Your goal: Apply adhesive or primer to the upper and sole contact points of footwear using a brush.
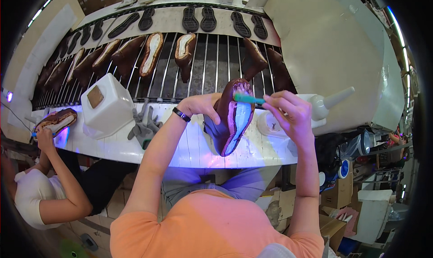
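My left hand (205,105) is wrapped around a dark brown shoe upper (224,116), holding it bottom up above the white worktable's edge. A pale strip runs along the middle of its underside, with violet light falling on it. Pinched in my right hand (288,108) is a green-handled brush (250,99), whose head touches the underside near the upper's far end. Wet-looking streaks show there. Just beneath my right hand is a white container (270,124) with an opening in its top.
Beyond the worktable (180,152), a roller conveyor carries several brown uppers (151,54) and a board with several black soles (190,19). A boxy white container (107,105), grey gloves (145,125) and a white spouted bottle (321,107) stand nearby. At left, a co-worker (49,181) handles another upper.
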`<state>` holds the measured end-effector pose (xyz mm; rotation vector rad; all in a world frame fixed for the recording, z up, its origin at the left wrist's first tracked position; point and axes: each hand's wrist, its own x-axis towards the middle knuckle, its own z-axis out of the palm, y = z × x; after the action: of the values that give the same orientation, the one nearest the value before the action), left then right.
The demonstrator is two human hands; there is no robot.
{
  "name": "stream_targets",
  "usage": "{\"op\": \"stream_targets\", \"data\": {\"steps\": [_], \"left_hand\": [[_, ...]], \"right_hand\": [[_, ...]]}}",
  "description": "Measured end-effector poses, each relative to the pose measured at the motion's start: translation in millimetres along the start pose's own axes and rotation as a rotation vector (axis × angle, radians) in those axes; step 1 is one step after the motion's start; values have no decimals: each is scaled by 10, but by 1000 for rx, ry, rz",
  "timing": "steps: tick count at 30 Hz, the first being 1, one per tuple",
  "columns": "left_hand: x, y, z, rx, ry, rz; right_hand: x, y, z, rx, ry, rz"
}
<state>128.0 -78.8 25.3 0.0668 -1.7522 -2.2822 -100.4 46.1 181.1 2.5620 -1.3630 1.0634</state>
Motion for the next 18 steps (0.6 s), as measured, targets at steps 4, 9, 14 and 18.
{"op": "stream_targets", "data": {"steps": [4,9,14,18], "left_hand": [[-12,43,56,-55,27,-17],[35,37,65,5,20,-26],[10,16,5,-26,23,-21],[-17,-45,-87,-15,85,-6]], "right_hand": [[-75,95,110,225,152,114],[-20,36,95,179,107,193],[85,-69,-83,26,-102,117],[97,89,-123,78,-326,30]]}}
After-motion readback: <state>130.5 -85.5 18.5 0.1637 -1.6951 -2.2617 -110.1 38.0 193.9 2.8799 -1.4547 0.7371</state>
